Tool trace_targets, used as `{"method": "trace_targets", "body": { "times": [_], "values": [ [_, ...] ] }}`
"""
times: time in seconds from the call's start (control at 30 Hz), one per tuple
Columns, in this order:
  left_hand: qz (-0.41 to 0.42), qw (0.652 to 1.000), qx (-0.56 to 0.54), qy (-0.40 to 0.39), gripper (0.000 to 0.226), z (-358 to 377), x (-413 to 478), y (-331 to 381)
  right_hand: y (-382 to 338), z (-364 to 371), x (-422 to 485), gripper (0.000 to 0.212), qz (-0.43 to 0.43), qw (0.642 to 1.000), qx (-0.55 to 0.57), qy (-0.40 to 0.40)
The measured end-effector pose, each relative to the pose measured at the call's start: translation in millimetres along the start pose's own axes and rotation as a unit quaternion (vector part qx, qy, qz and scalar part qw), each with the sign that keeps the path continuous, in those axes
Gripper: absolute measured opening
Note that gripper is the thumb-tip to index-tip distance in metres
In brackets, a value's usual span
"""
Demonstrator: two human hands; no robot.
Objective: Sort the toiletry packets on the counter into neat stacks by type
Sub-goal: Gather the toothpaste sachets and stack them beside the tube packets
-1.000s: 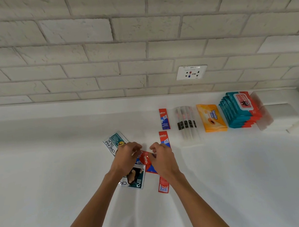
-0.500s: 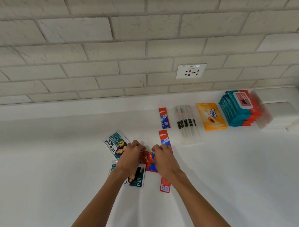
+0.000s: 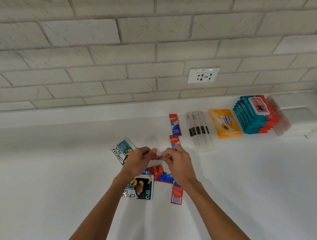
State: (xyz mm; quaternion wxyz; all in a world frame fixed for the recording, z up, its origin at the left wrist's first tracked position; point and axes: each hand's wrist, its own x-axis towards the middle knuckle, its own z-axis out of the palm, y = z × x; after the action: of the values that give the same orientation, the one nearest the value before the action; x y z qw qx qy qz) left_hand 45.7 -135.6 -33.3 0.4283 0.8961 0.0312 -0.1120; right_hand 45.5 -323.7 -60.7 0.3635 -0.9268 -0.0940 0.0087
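My left hand (image 3: 138, 160) and my right hand (image 3: 177, 160) meet above the white counter (image 3: 62, 191) and pinch a thin red toothpaste sachet (image 3: 158, 157) edge-on between their fingertips. Under them lie more red toothpaste sachets: one crumpled (image 3: 157, 172), one near my right wrist (image 3: 176, 195). Another toothpaste sachet (image 3: 174, 140) peeks out behind my right hand, and one more (image 3: 174, 124) lies beyond it. Teal hair cream sachets lie left of the hands (image 3: 122, 149) and under my left wrist (image 3: 142, 190).
Along the back of the counter sit clear-wrapped toothbrushes (image 3: 198, 129), an orange wipes pack (image 3: 225, 123) and a stack of teal wipes packs (image 3: 256, 115). A wall socket (image 3: 203, 74) is set in the white brick wall. A raised ledge (image 3: 301, 120) borders the counter on the right.
Both hands have lifted off the pile and moved slightly away from me, now holding one toothpaste sachet up between them. The crumpled sachet they covered shows below.
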Motion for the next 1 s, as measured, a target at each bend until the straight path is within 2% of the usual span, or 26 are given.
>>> {"method": "trace_targets", "body": {
  "times": [0.1, 0.17, 0.3, 0.43, 0.57, 0.7, 0.83, 1.0],
  "values": [
    [-0.049, 0.99, -0.13, -0.019, 0.029, -2, 2, 7, -1, -1, 0, 0.012, -0.005, 0.998, 0.053, 0.041],
    [-0.064, 0.984, -0.167, -0.019, 0.019, -2, 3, 7, -1, -1, -1, 0.01, 0.001, 0.994, 0.088, 0.06],
    [-0.089, 0.966, -0.242, -0.013, 0.026, 0, 0, 8, -2, -3, -1, 0.016, 0.007, 0.982, 0.162, 0.095],
    [-0.12, 0.952, -0.28, 0.014, 0.025, 6, 0, 15, -5, 1, 3, 0.017, 0.084, 0.972, 0.201, 0.085],
    [-0.12, 0.964, -0.232, 0.046, 0.021, 20, 9, 7, -7, 5, 6, 0.026, 0.109, 0.975, 0.187, 0.042],
    [-0.109, 0.983, -0.126, 0.073, 0.027, 33, 22, 6, -4, 14, 14, 0.04, 0.097, 0.99, 0.102, -0.02],
    [-0.073, 0.993, -0.059, 0.071, 0.036, 41, 32, 9, 0, 18, 19, 0.048, 0.089, 0.994, 0.027, -0.064],
    [-0.01, 0.994, 0.09, 0.06, 0.037, 49, 36, 6, 6, 28, 23, 0.054, 0.079, 0.99, -0.05, -0.101]
  ]
}}
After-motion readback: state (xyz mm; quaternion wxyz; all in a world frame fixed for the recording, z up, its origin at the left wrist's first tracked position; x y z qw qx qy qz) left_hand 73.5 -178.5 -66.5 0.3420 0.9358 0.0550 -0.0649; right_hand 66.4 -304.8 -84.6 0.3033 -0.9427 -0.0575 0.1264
